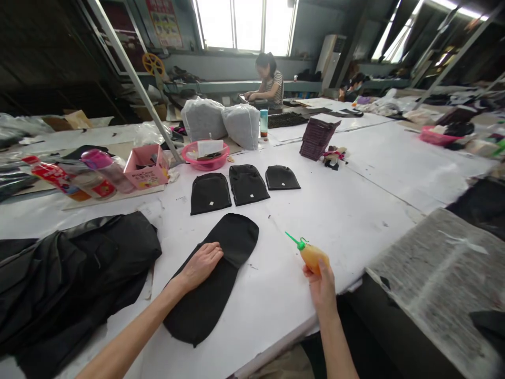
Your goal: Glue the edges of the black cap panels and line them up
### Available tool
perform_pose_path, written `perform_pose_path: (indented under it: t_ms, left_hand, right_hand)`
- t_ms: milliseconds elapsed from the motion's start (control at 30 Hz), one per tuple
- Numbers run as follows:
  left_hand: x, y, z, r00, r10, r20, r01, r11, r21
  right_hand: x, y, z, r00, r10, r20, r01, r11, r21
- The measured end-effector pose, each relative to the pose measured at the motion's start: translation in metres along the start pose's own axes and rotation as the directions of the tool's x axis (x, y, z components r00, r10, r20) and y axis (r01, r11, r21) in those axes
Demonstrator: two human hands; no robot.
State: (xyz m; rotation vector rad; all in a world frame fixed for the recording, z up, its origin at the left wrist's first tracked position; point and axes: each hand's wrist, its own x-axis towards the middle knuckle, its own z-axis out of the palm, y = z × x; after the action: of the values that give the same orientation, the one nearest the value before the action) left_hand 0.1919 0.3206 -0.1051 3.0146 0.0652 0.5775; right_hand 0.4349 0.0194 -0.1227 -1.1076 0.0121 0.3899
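Note:
A long black fabric piece (215, 305) with rounded ends lies aslant on the white table (276, 316) in front of me. My left hand (202, 265) rests on its upper middle, fingers laid over it near a crease; the thumb is hidden. To the right, my right hand (321, 284) is closed around a yellow squeeze bottle (313, 258) with a thin green nozzle (294, 239) pointing up and left, held above the table. Beyond the fabric stand in a row three smaller black pieces (249, 184), each with a small white mark near its lower edge.
Heaped black material (79, 273) covers the left side. Behind it are bottles (104, 168), a pink box (145, 168) and a pink basin (205, 158). A dark purple stack (317, 138) stands farther back. Grey sheeting (442, 279) lies at right. A person (270, 84) works across the table.

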Motion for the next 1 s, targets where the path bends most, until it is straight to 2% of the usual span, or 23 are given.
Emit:
perform_pose_path:
  t_ms: [67, 133, 200, 267, 333, 400, 467, 500, 567, 633, 700, 800, 867, 1000]
  left_hand:
    - [0.003, 0.002, -0.024, 0.993, 0.014, -0.116, -0.022, 0.998, -0.065]
    - [0.003, 0.009, -0.057, 0.979, 0.002, -0.204, -0.031, 0.990, -0.141]
    - [0.005, 0.019, -0.093, 0.966, -0.062, -0.252, -0.002, 0.969, -0.246]
    - [0.011, 0.030, -0.122, 0.949, -0.210, -0.235, 0.104, 0.912, -0.397]
    - [0.021, 0.035, -0.131, 0.911, -0.402, -0.091, 0.304, 0.805, -0.510]
    - [0.030, 0.031, -0.117, 0.864, -0.490, 0.119, 0.463, 0.678, -0.571]
    - [0.032, 0.019, -0.083, 0.811, -0.476, 0.340, 0.578, 0.565, -0.588]
    - [0.029, 0.013, -0.064, 0.779, -0.477, 0.408, 0.626, 0.550, -0.552]
    - [0.021, 0.002, -0.029, 0.742, -0.478, 0.470, 0.667, 0.601, -0.441]
    - [0.014, -0.003, -0.006, 0.745, -0.497, 0.444, 0.650, 0.691, -0.316]
    - [0.010, -0.003, 0.002, 0.779, -0.513, 0.360, 0.599, 0.779, -0.184]
    - [0.009, 0.005, 0.000, 0.832, -0.497, 0.244, 0.523, 0.851, -0.050]
    - [0.007, 0.014, -0.003, 0.854, -0.477, 0.209, 0.497, 0.866, -0.051]
    - [-0.003, 0.037, -0.007, 0.875, -0.411, 0.255, 0.449, 0.887, -0.109]
  right_hand:
    - [0.001, 0.000, 0.000, 1.000, -0.003, -0.007, 0.003, 1.000, 0.020]
    - [0.002, 0.000, 0.000, 1.000, -0.004, -0.011, 0.005, 1.000, 0.029]
    - [0.003, 0.001, 0.000, 1.000, -0.001, -0.008, 0.001, 1.000, 0.023]
    - [0.004, 0.002, -0.001, 1.000, 0.000, -0.005, 0.000, 1.000, 0.012]
    - [0.004, 0.003, -0.002, 1.000, -0.007, -0.005, 0.007, 1.000, 0.002]
    - [0.005, 0.004, -0.003, 1.000, -0.017, -0.007, 0.017, 1.000, -0.010]
    - [0.006, 0.006, -0.005, 1.000, -0.025, -0.005, 0.025, 0.999, -0.027]
    - [0.006, 0.006, -0.005, 1.000, -0.028, -0.003, 0.028, 0.999, -0.036]
    - [0.007, 0.007, -0.005, 0.999, -0.036, 0.004, 0.036, 0.998, -0.052]
    - [0.008, 0.007, -0.004, 0.999, -0.046, 0.013, 0.046, 0.997, -0.065]
    - [0.008, 0.006, -0.002, 0.998, -0.055, 0.024, 0.057, 0.996, -0.076]
    - [0.004, 0.004, 0.003, 0.997, -0.064, 0.044, 0.069, 0.993, -0.098]
    - [0.000, 0.001, 0.007, 0.995, -0.074, 0.068, 0.082, 0.988, -0.130]
    - [-0.013, -0.008, 0.017, 0.988, -0.063, 0.144, 0.095, 0.969, -0.229]
